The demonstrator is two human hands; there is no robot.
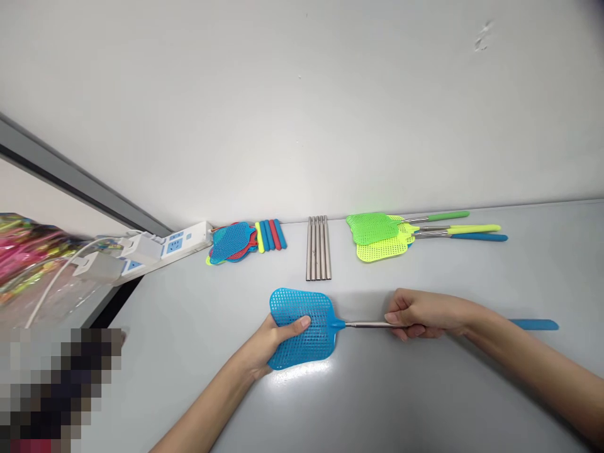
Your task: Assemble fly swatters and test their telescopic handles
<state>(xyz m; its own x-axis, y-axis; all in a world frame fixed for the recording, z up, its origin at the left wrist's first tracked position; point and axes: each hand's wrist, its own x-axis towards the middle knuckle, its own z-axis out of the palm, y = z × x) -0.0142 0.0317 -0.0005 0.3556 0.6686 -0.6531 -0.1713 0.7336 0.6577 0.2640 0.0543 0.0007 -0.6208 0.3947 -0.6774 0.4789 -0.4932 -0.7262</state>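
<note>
A blue fly swatter [318, 314] lies crosswise in front of me, held by both hands above the grey table. My left hand [276, 340] grips its perforated head, thumb on top and the fingers hidden underneath. Closed around the metal rod is my right hand [418, 314], a little right of the head. The swatter's blue grip [535, 324] shows beyond my right wrist. Farther back lie several metal rods [319, 248] side by side. To their right is a pile of swatters with a green swatter [372, 228] on top, over yellow and blue ones.
Loose swatter heads [231, 242] are piled at the back left, beside several coloured handle grips [270, 235]. A white power strip [179, 244] with plugged-in adapters and cables runs along the left edge. Past it are colourful plastic-wrapped items [38, 264]. A pale wall [302, 113] bounds the back.
</note>
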